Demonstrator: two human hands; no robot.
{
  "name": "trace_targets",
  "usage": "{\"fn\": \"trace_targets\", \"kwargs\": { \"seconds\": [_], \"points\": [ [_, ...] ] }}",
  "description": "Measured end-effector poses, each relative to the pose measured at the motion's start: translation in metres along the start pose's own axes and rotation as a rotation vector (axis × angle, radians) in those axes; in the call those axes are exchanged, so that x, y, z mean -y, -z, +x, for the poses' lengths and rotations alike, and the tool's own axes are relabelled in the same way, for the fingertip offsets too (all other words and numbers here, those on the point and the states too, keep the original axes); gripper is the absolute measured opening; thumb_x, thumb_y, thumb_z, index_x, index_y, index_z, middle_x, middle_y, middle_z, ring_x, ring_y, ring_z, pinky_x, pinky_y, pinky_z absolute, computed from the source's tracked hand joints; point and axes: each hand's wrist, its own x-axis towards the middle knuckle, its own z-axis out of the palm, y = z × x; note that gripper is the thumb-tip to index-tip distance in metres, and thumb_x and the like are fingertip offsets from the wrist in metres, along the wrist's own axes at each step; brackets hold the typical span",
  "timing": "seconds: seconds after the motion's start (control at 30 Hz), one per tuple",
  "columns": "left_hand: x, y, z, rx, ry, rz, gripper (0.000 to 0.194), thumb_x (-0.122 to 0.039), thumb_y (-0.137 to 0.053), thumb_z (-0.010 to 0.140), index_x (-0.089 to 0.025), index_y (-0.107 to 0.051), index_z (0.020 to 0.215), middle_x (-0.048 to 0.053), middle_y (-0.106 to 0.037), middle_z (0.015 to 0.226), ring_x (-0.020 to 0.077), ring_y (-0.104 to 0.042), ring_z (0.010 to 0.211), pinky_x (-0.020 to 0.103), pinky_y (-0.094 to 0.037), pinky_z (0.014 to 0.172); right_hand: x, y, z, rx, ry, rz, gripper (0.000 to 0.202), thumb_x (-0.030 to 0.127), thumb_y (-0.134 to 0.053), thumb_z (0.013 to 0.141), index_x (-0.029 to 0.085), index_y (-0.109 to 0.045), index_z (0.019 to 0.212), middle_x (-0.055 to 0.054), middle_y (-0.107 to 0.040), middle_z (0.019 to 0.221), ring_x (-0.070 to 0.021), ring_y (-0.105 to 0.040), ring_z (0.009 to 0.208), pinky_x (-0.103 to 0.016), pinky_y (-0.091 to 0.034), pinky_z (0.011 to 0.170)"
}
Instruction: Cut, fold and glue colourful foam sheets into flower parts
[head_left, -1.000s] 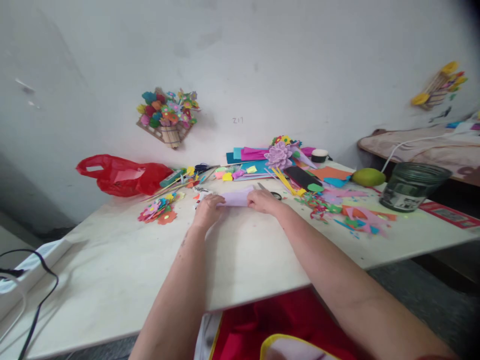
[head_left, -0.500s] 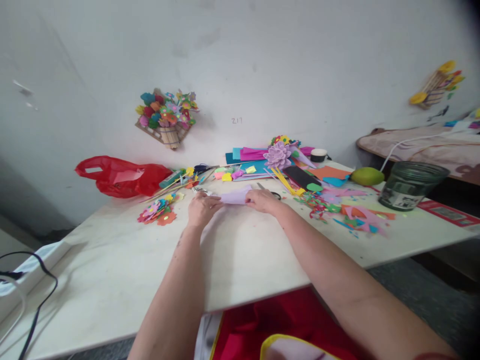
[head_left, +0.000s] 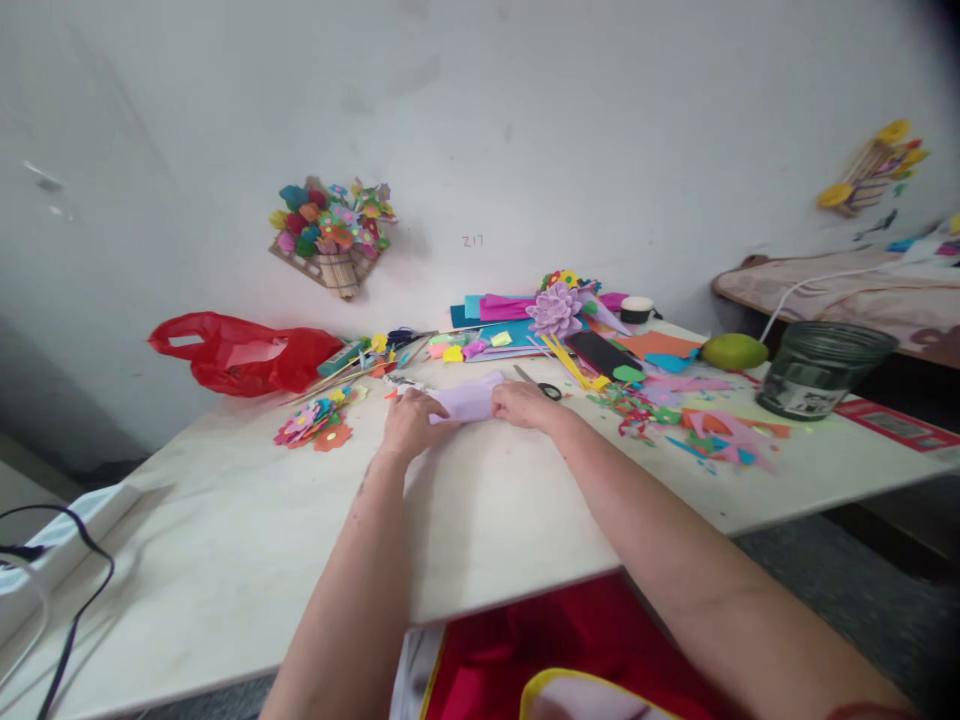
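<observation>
Between my hands is a pale lilac sheet [head_left: 469, 399], paper or thin craft foam, tilted a little off the white tabletop. My left hand [head_left: 409, 424] pinches its left end, with thumb and fingers at the edge. At the right end, the curled fingers of my right hand [head_left: 520, 403] grip the sheet. Scissors [head_left: 549, 390] with dark handles lie just beyond my right hand. A pile of colourful cut-out flowers [head_left: 315, 418] rests left of my left hand.
A red plastic bag [head_left: 247, 355] sits at the back left. Behind lie coloured sheets [head_left: 517, 338], a lilac flower [head_left: 556, 310] and a black phone-like slab [head_left: 602, 354]. To the right are scraps [head_left: 720, 435], a yellow-green fruit [head_left: 733, 351] and a glass jar [head_left: 821, 372]. A power strip [head_left: 67, 540] stands left.
My left hand has shifted slightly, its fingers now more bent at the sheet's left end. More of the lilac sheet's face shows, its lower edge nearer me. My right hand has barely moved.
</observation>
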Motion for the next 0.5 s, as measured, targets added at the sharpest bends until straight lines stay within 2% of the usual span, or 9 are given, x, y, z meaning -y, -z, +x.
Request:
{"fn": "trace_targets", "kwargs": {
  "seconds": [0.07,0.17,0.33,0.5],
  "points": [
    [-0.009,-0.001,0.002,-0.011,-0.090,0.023,0.026,-0.047,-0.058,0.069,-0.025,-0.069,0.079,0.003,-0.066,0.087,0.0212,-0.050,0.095,0.037,-0.031,0.088,0.003,-0.003,0.002,-0.013,0.003,-0.002,0.019,0.018,-0.050,0.075,0.021,-0.067,0.082,-0.005,-0.063,0.093,-0.0173,-0.055,0.091,-0.025,-0.038,0.074],
    [-0.017,-0.005,0.005,0.049,-0.122,0.073,0.017,-0.036,-0.058,0.072,-0.024,-0.068,0.077,0.003,-0.067,0.082,0.0197,-0.052,0.087,0.035,-0.033,0.082,0.011,-0.007,0.004,-0.032,0.014,0.008,0.020,0.018,-0.048,0.075,0.021,-0.066,0.085,-0.006,-0.062,0.095,-0.0170,-0.055,0.088,-0.024,-0.038,0.070],
    [-0.009,-0.007,0.005,0.077,-0.065,0.099,0.014,-0.026,-0.055,0.072,-0.023,-0.068,0.071,0.002,-0.067,0.077,0.0193,-0.054,0.083,0.034,-0.033,0.080,0.017,-0.008,0.002,-0.097,0.115,-0.008,0.020,0.015,-0.049,0.075,0.020,-0.065,0.086,-0.005,-0.062,0.094,-0.0175,-0.052,0.095,-0.024,-0.037,0.076],
    [0.000,-0.003,0.002,0.099,0.033,0.085,0.012,-0.027,-0.057,0.069,-0.023,-0.068,0.070,0.003,-0.067,0.078,0.0225,-0.053,0.089,0.036,-0.034,0.083,0.008,-0.007,0.001,-0.089,0.028,0.009,0.017,0.020,-0.050,0.078,0.019,-0.065,0.086,-0.006,-0.062,0.096,-0.0179,-0.054,0.093,-0.026,-0.037,0.077]
  ]
}}
